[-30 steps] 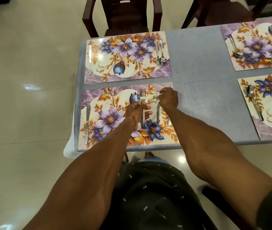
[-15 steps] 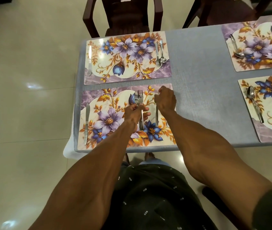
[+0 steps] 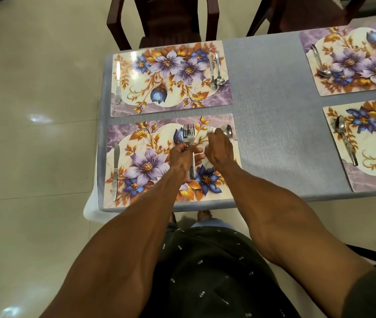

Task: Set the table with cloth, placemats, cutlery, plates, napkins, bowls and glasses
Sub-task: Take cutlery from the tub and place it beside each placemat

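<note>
A grey cloth [image 3: 269, 106] covers the table, with several floral placemats on it. Over the near placemat [image 3: 136, 171], my left hand [image 3: 183, 157] grips a bunch of forks [image 3: 189, 136], tines pointing away from me. My right hand [image 3: 219, 149] lies over a fork [image 3: 210, 129] at the mat's right side, fingers curled down on its handle; a spoon [image 3: 228, 130] shows just right of it. A knife [image 3: 115, 171] lies along the mat's left edge. The far placemat [image 3: 171, 88] carries a knife [image 3: 118, 82], a fork [image 3: 212, 73] and a spoon [image 3: 218, 72].
Two more placemats [image 3: 354, 63] [image 3: 370, 145] on the right each carry a spoon [image 3: 319, 61] [image 3: 345, 138]. Dark wooden chairs [image 3: 164, 19] stand behind the table. A pale glossy tiled floor [image 3: 33, 134] lies to the left; the table edge is just ahead of my body.
My right hand has slid a little back along the fork on the mat, uncovering its tines and the spoon. My left hand keeps its hold on the forks.
</note>
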